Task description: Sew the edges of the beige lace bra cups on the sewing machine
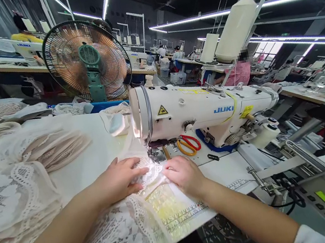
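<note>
White scalloped lace fabric (151, 173) lies flat on the desk (93, 158) beneath the needle of a white sewing machine (198, 111) marked "JUKI" — left hand (122, 179) and right hand (182, 174) press it, fingers spread flat, gripping nothing. Orange-handled scissors (188, 144) rest just behind.

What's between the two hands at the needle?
Head view: only white lace fabric lies between left hand and right hand, both pressing it flat before the white sewing machine.
</note>
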`<state>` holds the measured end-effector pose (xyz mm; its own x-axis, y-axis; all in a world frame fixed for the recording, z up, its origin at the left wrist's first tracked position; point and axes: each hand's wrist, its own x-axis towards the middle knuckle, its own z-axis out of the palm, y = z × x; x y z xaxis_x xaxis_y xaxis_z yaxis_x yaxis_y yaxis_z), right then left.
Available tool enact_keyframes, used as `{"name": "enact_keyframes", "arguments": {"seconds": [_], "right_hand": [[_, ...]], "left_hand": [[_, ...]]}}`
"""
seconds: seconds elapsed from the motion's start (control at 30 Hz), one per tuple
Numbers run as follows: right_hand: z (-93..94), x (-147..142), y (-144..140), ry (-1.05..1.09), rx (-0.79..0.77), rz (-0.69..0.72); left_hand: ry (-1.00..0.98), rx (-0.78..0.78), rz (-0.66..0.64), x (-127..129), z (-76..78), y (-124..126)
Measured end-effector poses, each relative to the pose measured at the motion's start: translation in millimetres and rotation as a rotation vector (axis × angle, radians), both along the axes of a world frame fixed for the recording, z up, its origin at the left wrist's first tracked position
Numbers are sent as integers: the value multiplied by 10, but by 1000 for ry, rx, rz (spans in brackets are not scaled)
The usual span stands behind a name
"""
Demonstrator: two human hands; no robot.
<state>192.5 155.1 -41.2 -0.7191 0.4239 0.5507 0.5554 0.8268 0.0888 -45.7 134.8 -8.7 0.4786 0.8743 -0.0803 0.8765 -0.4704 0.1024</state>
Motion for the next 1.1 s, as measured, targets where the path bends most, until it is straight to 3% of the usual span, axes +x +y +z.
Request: {"name": "enact_keyframes", "arguments": {"seconds": [0.1,0.2,0.43,0.6,0.77,1.1], "right_hand": [[18,-13,-39,15,7,85],[-45,-31,-118,58,-8,103],[-158,-229,-201,-89,-139,-98],[-74,-321,-206,-159,-189,-193],[-90,-317,-232,-154,-184,-174],[-148,-313,-245,-140,-117,-163]], "left_hand": [[25,16,-17,76,51,-66],[10,62,-134,209,53,-172],[-200,216,-189,377,-111,-388],[-274,338,-297,277,-189,-293],[-334,361,-372,213,-206,-167],[-258,341,-367,129,-206,84]]}}
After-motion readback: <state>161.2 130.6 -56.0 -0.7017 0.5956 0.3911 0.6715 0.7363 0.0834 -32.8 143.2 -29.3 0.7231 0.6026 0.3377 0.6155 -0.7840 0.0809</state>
